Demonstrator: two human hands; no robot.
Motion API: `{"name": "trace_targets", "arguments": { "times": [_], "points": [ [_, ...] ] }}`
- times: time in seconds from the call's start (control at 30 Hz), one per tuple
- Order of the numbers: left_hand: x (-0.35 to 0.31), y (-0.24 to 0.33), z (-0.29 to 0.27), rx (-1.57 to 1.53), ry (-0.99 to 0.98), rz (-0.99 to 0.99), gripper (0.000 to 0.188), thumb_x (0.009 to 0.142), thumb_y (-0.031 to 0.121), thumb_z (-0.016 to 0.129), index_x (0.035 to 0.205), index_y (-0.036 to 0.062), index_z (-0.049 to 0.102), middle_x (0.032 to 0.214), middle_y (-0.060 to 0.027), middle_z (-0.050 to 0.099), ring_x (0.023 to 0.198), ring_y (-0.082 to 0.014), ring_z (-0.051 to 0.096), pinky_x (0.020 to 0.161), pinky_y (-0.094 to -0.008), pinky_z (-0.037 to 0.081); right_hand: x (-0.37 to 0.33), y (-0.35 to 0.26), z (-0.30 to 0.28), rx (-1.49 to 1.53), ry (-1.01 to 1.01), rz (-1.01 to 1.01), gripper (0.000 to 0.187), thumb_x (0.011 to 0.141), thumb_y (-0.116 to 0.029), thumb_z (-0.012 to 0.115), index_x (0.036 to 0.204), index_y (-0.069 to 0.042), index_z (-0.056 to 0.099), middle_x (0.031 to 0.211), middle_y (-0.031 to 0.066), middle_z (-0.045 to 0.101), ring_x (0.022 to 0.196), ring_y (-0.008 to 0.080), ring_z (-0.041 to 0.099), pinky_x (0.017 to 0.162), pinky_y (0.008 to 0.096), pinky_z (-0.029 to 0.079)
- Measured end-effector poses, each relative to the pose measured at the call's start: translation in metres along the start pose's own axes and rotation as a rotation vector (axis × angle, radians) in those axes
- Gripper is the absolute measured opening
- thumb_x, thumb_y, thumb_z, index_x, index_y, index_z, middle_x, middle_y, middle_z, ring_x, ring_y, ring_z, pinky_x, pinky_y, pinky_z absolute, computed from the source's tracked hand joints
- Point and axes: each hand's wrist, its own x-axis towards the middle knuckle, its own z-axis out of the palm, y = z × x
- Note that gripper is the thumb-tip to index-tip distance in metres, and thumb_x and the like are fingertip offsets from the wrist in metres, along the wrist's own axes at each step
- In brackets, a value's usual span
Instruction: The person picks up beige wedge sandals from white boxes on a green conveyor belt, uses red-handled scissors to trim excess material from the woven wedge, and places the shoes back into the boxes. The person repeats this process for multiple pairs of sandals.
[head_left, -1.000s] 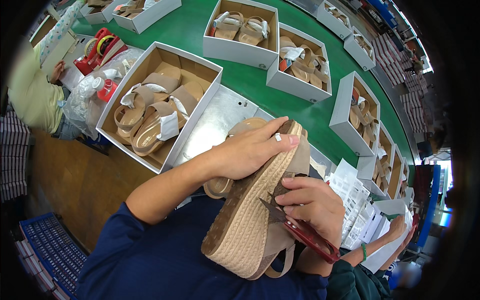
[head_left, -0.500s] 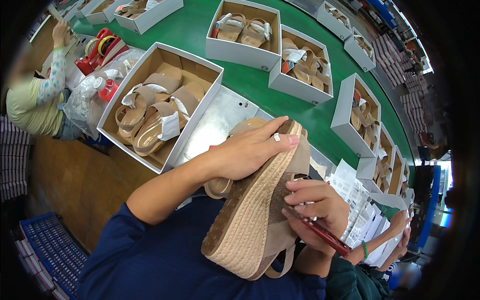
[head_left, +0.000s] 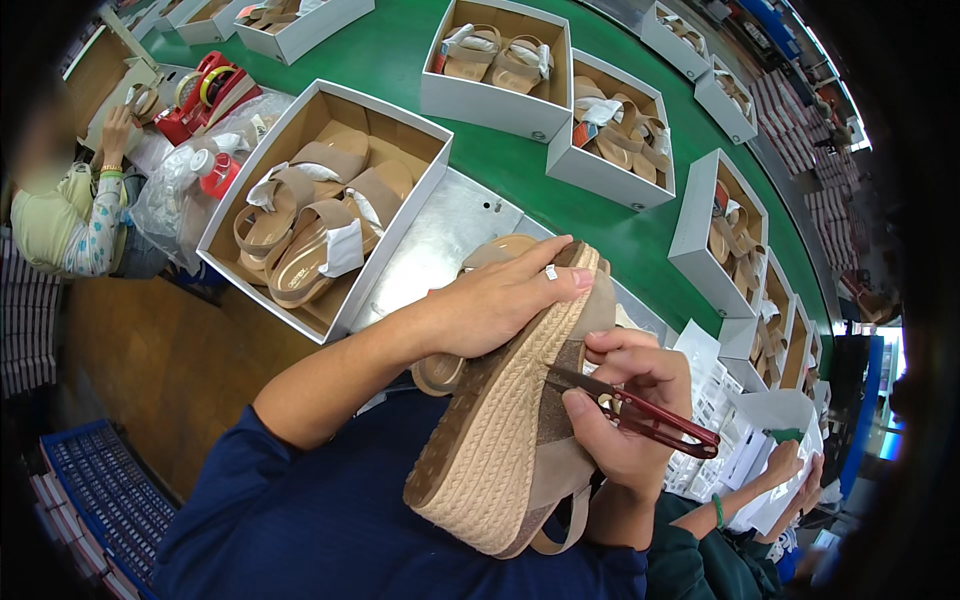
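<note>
A beige wedge sandal [head_left: 490, 460] with a braided rope-like side stands tilted in front of my chest. My left hand [head_left: 495, 305] grips it by the toe end, thumb across the rope side and fingers over the sole. Closed around a pair of red-handled thread snips [head_left: 660, 425], my right hand [head_left: 635, 400] is just right of the sandal. The dark blade tips touch or nearly touch the seam between rope side and footbed; I cannot tell which. Another sandal [head_left: 437, 374] lies partly hidden behind my left forearm.
An open shoebox [head_left: 425, 200] with several sandals sits at the left of the metal plate [head_left: 450, 235]. More boxes [head_left: 490, 105] line the green table [head_left: 380, 70]. Label sheets [head_left: 700, 400] lie at right. Co-workers' hands show at far left [head_left: 118, 130] and lower right [head_left: 785, 465].
My right hand has turned, bringing the snips' blades up and left against the sandal's edge. The left hand keeps its hold. The far-left co-worker's arm has lowered.
</note>
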Motion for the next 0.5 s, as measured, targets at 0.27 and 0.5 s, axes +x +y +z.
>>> {"name": "trace_targets", "arguments": {
  "times": [0.27, 0.5],
  "points": [
    [0.001, 0.001, -0.001, 0.022, 0.010, -0.008, 0.082, 0.098, 0.054, 0.039, 0.147, -0.0106, 0.028, 0.151, -0.0279, 0.031, 0.142, -0.0337, 0.029, 0.117, -0.0375, 0.020, 0.006, 0.002, 0.000, -0.158, -0.112, -0.165, 0.030, 0.066, -0.002, 0.083, 0.090, -0.002, 0.066, 0.100, 0.0189, 0.066, 0.098, 0.0252, 0.065, 0.079, 0.0330, 0.053],
    [0.003, 0.000, -0.001, 0.039, 0.005, -0.015, 0.081, 0.098, 0.054, 0.039, 0.146, -0.0104, 0.029, 0.152, -0.0278, 0.030, 0.143, -0.0343, 0.028, 0.118, -0.0380, 0.019, 0.002, 0.000, 0.002, -0.110, -0.077, -0.045, 0.029, 0.068, -0.001, 0.082, 0.092, -0.001, 0.064, 0.102, 0.0206, 0.066, 0.094, 0.0231, 0.067, 0.077, 0.0313, 0.053]
  ]
}}
